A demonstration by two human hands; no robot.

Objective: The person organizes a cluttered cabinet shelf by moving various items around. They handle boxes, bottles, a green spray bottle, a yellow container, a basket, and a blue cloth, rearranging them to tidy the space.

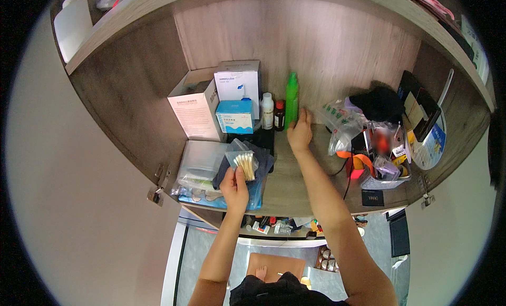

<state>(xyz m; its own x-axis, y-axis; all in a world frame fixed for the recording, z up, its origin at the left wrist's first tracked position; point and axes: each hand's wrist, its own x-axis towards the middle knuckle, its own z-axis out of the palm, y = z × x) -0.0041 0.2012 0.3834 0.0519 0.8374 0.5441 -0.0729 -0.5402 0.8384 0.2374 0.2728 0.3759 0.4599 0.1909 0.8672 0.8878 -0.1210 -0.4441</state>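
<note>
My left hand [235, 190] pinches a small clear zip bag of cotton swabs [245, 164] between thumb and fingers. It is held over a dark cloth pouch [265, 163] and flat plastic packets [203, 160] at the shelf's left front. Deeper in the cabinet, my right hand [300, 133] is at the lower right side of an upright green bottle [291, 98]. Its thumb overlaps the bottle's base; whether the fingers grip it is unclear. Left of that bottle stand a brown bottle with a red cap [279, 115] and a white bottle [267, 111].
Cartons, a white box [237, 84], a blue-and-white box [235, 117] and a mask box [195, 112], fill the back left. At right are a crowded basket [381, 183], plastic bags [344, 122], a black fuzzy item [377, 102] and a hand fan [431, 148]. Below sits an open drawer [284, 239].
</note>
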